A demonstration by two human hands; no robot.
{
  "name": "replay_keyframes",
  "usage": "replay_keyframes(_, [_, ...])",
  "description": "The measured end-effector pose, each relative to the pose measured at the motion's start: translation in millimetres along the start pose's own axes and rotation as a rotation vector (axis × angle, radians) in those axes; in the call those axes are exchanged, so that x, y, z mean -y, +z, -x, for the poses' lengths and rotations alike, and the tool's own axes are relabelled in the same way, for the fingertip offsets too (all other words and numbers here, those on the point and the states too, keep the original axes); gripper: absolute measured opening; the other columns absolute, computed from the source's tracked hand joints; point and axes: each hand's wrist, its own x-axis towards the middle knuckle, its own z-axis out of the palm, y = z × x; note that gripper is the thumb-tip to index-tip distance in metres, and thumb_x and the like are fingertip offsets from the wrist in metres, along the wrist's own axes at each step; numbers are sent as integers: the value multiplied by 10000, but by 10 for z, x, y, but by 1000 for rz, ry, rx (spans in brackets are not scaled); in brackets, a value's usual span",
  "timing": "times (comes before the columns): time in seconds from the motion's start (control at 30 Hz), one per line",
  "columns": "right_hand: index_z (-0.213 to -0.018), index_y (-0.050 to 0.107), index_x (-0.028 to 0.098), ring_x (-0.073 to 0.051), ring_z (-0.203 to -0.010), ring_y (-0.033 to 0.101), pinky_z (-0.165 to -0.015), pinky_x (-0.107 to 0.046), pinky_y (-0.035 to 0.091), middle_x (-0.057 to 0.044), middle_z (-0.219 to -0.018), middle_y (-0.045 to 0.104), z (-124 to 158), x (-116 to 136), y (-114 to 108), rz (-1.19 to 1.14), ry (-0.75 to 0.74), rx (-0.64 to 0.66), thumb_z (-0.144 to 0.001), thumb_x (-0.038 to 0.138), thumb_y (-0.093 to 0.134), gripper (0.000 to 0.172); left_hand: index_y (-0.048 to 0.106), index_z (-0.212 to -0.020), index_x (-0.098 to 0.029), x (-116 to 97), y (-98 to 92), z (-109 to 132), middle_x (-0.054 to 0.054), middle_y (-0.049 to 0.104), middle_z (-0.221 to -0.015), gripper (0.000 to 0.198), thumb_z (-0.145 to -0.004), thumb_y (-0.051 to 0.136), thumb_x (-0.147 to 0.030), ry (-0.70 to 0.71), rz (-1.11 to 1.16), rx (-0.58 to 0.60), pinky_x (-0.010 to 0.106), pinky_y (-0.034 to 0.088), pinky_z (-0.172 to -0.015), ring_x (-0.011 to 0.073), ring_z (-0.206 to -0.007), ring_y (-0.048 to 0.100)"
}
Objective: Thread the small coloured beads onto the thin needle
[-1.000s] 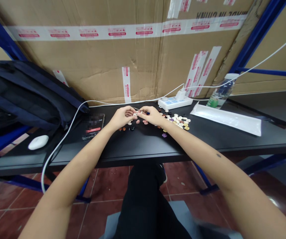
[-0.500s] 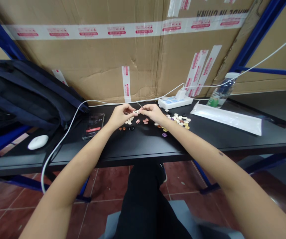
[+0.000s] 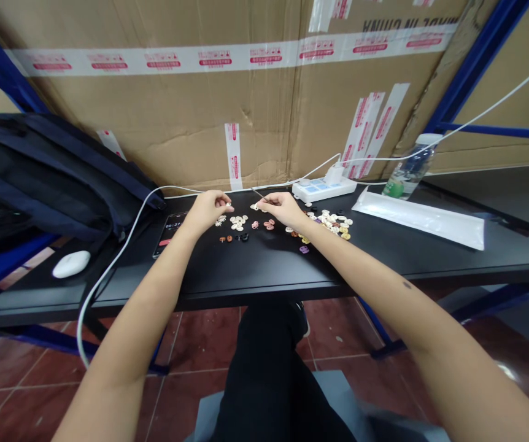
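Pinching a thin needle [image 3: 258,194] in right hand [image 3: 284,209] fingers, above loose buttons [image 3: 331,222] on black bench [image 3: 264,264]. Curling left hand [image 3: 207,209] fingers close beside them; cannot tell whether holding one. Upside-down "IN CHINA" printed on cardboard box [image 3: 177,123] behind.

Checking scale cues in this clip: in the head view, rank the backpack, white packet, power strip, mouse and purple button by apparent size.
1. backpack, largest.
2. white packet.
3. power strip and mouse look nearly alike; the strip is longer but lies farther back, so unranked.
4. purple button, smallest.
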Motion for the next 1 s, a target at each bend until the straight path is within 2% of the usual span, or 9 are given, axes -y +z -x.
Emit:
replay_keyframes(0.13, [-797,713,178,-103,-499,457,-454,-258,417,14,-624,572,0,-25,0,-23,32,37,-803,454,749,278,764,-719,-199,263,-78,-23,18,650,-612,130,-658,849,-122,-57,-70,51,340,475,-687,180,-582,561])
replay_keyframes(0.23, [-810,720,170,-109,-529,475,-496,-264,424,6,-643,590,-2,-18,-5,27,12,17,-825,414,727,244,762,-705,-209,358,-109,-22,22,674,-630,115,-663,825,-123,-85,-80,62,337,467,-693,185,-588,574])
replay_keyframes(0.33, [-806,724,157,-119,-584,508,-545,-266,430,-2,-660,602,-1,0,-12,75,-31,11,-828,378,717,223,782,-759,-204,336,-151,-18,32,696,-677,93,-675,822,-196,-117,-134,119,324,445,-682,190,-630,585])
replay_keyframes(0.53, [-803,700,159,-113,-562,487,-504,-257,418,4,-640,574,21,34,-2,32,-3,52,-859,350,703,199,806,-913,-185,215,-223,0,47,733,-768,208,-750,768,-310,-188,-235,353,310,410,-666,195,-685,601])
replay_keyframes(0.67, [-812,698,168,-101,-519,458,-452,-253,424,1,-654,585,24,43,7,-2,47,61,-851,356,737,196,802,-974,-189,219,-217,7,43,725,-770,244,-764,765,-308,-193,-239,342,314,413,-672,203,-693,611])
replay_keyframes(0.77, [-817,701,164,-92,-500,449,-428,-243,422,10,-647,577,19,56,7,8,58,64,-841,361,747,204,796,-975,-188,181,-191,7,61,739,-855,196,-822,702,-265,-116,-246,231,328,442,-738,214,-760,634])
replay_keyframes(0.87, [-812,700,149,-87,-504,464,-420,-226,403,16,-646,570,26,82,12,30,49,50,-838,336,742,193,780,-985,-173,65,-130,21,85,749,-967,192,-886,633,-247,83,-192,135,352,467,-833,220,-863,644])
replay_keyframes(0.93, [-823,697,145,-88,-505,485,-425,-223,416,14,-654,577,42,104,22,6,61,48,-845,318,734,178,766,-1006,-169,-32,-65,45,74,744,-946,211,-903,650,-311,188,-92,135,344,482,-819,207,-847,644])
replay_keyframes(1.0, [-844,693,149,-92,-499,513,-430,-231,448,3,-683,605,63,123,35,-47,84,63,-857,319,728,174,757,-1005,-170,-119,12,77,58,738,-912,253,-874,712,-381,222,0,152,325,491,-777,194,-817,648])
